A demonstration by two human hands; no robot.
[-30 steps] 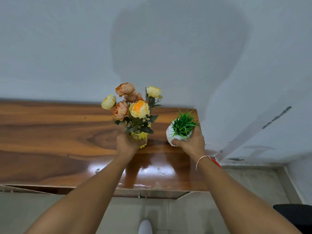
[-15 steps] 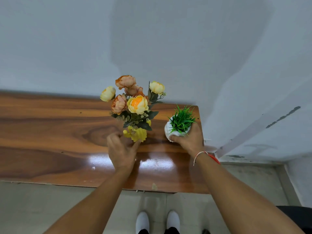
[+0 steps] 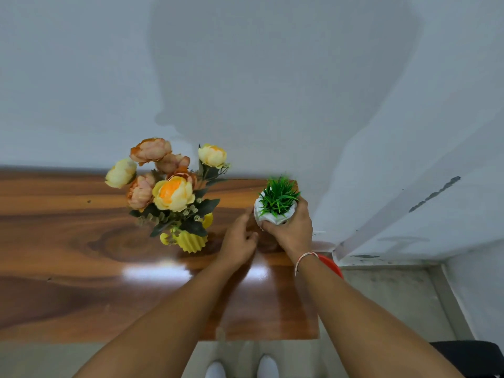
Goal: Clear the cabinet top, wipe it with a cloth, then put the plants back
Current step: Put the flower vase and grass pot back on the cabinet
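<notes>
The small white faceted pot of spiky green grass sits at the far right end of the glossy brown wooden counter, close to the wall and the counter's right edge. The right hand forms the grip on it: fingers and thumb curl round the pot's near side and right flank, so the pot rises just beyond the knuckles with the grass tuft standing upright above them. Whether the pot's base touches the counter cannot be told, since the hand hides it. A thin white-and-red thread band circles that wrist.

The left hand lies just beside the pot's left side, fingers loosely extended toward it and holding nothing; its fingertips are near the pot, and contact cannot be judged.

To the left of both hands, apart from them, stands the ribbed yellow vase on the counter. It holds a bunch of artificial flowers, peach, cream and yellow-orange blooms with dark green leaves, spreading wide above the vase and leaning back toward the pale grey wall.

Past the counter's right end a curved red rim shows behind the right wrist. Below the counter's near edge, two white shoe tips stand on the grey floor.
</notes>
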